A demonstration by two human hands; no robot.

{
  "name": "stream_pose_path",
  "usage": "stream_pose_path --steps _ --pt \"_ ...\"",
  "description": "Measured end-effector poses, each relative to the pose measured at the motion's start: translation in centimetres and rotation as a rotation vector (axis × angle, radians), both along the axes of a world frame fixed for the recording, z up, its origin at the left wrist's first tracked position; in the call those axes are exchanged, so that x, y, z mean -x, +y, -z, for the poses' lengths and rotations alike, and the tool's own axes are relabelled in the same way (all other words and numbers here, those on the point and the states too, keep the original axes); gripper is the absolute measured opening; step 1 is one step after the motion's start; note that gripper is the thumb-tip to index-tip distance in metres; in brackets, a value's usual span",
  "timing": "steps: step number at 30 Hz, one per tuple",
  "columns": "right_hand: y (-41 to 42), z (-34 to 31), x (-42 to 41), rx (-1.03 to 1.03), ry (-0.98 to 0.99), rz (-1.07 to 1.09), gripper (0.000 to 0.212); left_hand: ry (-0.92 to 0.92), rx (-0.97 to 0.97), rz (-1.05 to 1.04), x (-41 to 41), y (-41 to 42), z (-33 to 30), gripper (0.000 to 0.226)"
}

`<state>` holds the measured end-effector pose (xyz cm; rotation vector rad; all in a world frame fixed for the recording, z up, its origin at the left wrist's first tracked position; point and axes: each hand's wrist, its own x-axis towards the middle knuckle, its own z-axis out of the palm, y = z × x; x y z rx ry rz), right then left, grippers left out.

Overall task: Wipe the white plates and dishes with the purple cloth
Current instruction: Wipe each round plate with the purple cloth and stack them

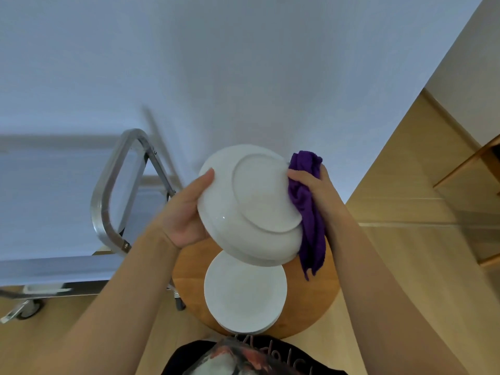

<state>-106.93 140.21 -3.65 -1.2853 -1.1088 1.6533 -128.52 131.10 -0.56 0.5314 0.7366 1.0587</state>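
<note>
A white plate [249,204] is held up in the air, tilted, with its underside and foot ring facing me. My left hand [186,209] grips its left rim, thumb on the back. My right hand [311,185] holds the purple cloth [308,212] bunched against the plate's right edge; the cloth's loose end hangs down below the hand. Under the raised plate, a stack of white plates [244,292] lies on a round wooden table [319,301].
A metal-framed trolley [113,190] covered with pale sheeting stands at the left, with a caster [27,311] on the wooden floor. A white wall fills the top. Wooden shelving [470,169] runs along the right.
</note>
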Motion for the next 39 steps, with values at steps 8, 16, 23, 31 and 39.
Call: stream_pose_path --steps 8,16,23,31,39 --pt "-3.6 1.0 2.0 0.126 0.021 0.16 0.048 0.166 0.029 -0.206 -3.0 -0.3 0.4 0.053" --pt "-6.6 1.1 4.6 0.152 0.15 0.379 0.043 0.424 -0.082 -0.294 -5.6 -0.4 1.5 0.044" --pt "-8.0 1.4 3.0 0.105 0.194 0.461 0.014 0.477 -0.08 -0.296 -4.6 -1.3 2.4 0.054" --pt "-3.7 -0.9 5.0 -0.06 -0.022 0.104 0.024 0.591 -0.121 -0.134 -4.1 -1.5 2.1 0.04" --pt "-8.3 -0.4 7.2 -0.504 -0.107 -0.121 0.02 0.491 0.028 -0.465 -4.1 -0.6 3.1 0.045"
